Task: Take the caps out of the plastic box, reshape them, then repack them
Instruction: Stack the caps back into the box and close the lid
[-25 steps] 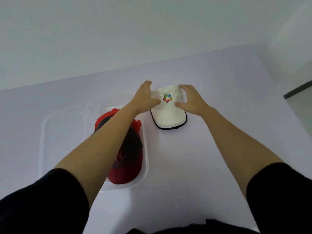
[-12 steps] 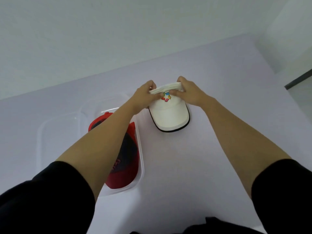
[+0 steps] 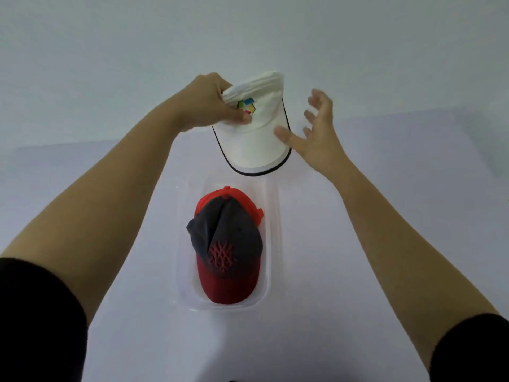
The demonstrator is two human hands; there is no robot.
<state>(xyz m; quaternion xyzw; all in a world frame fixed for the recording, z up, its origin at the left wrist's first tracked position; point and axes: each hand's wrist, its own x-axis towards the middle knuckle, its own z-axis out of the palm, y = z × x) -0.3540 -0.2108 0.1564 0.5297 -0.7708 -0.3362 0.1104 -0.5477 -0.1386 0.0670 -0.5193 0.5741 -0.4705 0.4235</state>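
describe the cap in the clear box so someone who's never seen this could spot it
In the middle of the pale table sits a clear plastic box. The red cap lies inside it, brim toward the camera. It is red with a dark grey front and a red stitched emblem, unlike the white cap that the left hand holds beyond the box.

The left hand [image 3: 205, 106] has lifted the white cap [image 3: 256, 133]; the right hand [image 3: 316, 133] let go.
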